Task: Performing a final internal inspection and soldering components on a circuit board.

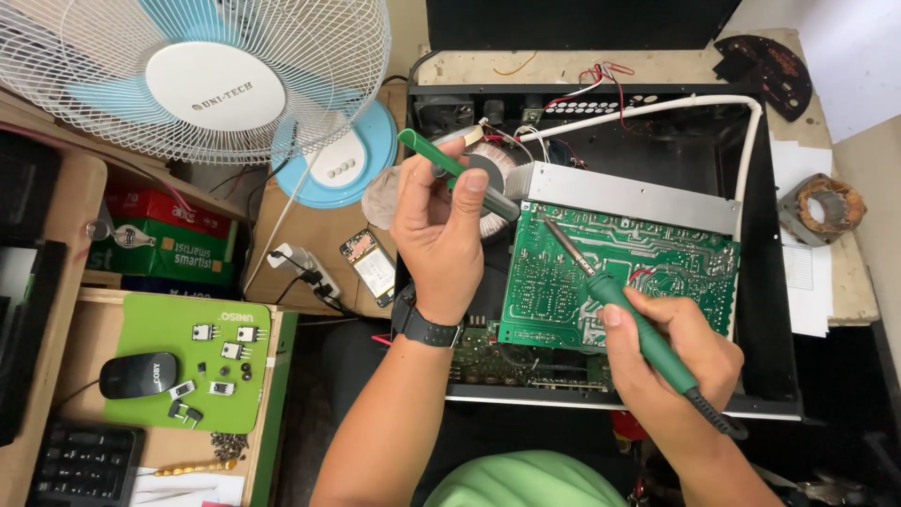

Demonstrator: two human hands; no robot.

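Below our right hand (671,343), whose fingers close around a green soldering iron (648,343), the green circuit board (615,277) lies tilted up in the black chassis (779,310), giving the tip access. Our left hand (441,239) pinches a green desoldering pump (450,171) ready alongside. We cannot see the joint itself.

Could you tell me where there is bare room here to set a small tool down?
Bare wood shows behind the case, beside the red wires. Some green pad is free above the mouse. Crowded: the board under both hands, left hand and right hand.
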